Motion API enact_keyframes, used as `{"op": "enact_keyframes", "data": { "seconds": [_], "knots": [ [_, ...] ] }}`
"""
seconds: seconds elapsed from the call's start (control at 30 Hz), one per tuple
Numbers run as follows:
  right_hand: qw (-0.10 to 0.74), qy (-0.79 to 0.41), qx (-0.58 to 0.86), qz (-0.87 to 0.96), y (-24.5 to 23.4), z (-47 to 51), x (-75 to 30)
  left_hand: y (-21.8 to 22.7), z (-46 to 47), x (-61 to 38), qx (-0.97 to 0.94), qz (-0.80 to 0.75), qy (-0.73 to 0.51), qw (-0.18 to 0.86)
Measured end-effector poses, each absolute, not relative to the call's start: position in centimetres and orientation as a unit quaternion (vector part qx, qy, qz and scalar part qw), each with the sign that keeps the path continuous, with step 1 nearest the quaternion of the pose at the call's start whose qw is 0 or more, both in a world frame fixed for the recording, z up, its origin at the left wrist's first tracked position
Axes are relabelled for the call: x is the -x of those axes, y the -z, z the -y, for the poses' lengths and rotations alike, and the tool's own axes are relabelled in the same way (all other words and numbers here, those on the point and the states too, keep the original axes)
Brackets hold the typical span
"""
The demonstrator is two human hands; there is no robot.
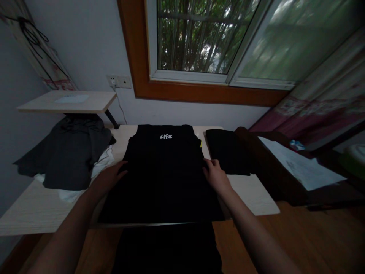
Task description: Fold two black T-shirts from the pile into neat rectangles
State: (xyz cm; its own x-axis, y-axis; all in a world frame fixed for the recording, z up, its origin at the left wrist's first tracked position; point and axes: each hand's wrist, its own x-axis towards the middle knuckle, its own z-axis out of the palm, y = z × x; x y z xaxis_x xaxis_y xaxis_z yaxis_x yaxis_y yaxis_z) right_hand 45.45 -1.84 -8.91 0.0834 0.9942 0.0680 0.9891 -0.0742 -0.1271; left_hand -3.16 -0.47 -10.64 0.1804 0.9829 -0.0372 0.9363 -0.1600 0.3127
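- Along the left end of the table (28, 217), a grey garment pile (68, 156) lies over white cloth (103, 161), near the black LIFE shirt (165, 171); a side swung out that way could snag on it.
- Left hand (110, 177) rests flat, fingers loose, on the shirt's left side edge.
- Mid-table, the shirt lies spread, its lower part hanging over the near edge; that weight might drag it floorward.
- Right hand (216, 176) bends its fingers onto the shirt's right edge; whether it pinches cloth I cannot tell.
- A folded black garment (228, 150) sits just beside it; bare tabletop shows nearer, at right.
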Motion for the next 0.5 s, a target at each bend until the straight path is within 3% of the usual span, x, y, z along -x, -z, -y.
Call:
{"op": "enact_keyframes", "data": {
  "seconds": [0.13, 0.3, 0.5],
  "knots": [
    [0.039, 0.010, 0.721, 0.692, 8.2, 1.4, -45.2, 10.3, -0.1, 3.5, -0.765, -0.636, -0.052, 0.087],
    [0.113, 0.092, 0.675, 0.724, 7.6, -1.3, -44.3, 9.6, -2.9, 2.8, -0.782, -0.615, -0.076, -0.063],
    [0.168, 0.099, 0.672, 0.714, 9.9, -7.9, -43.7, 10.6, -8.3, 0.7, -0.752, -0.640, -0.137, -0.075]
  ]
}}
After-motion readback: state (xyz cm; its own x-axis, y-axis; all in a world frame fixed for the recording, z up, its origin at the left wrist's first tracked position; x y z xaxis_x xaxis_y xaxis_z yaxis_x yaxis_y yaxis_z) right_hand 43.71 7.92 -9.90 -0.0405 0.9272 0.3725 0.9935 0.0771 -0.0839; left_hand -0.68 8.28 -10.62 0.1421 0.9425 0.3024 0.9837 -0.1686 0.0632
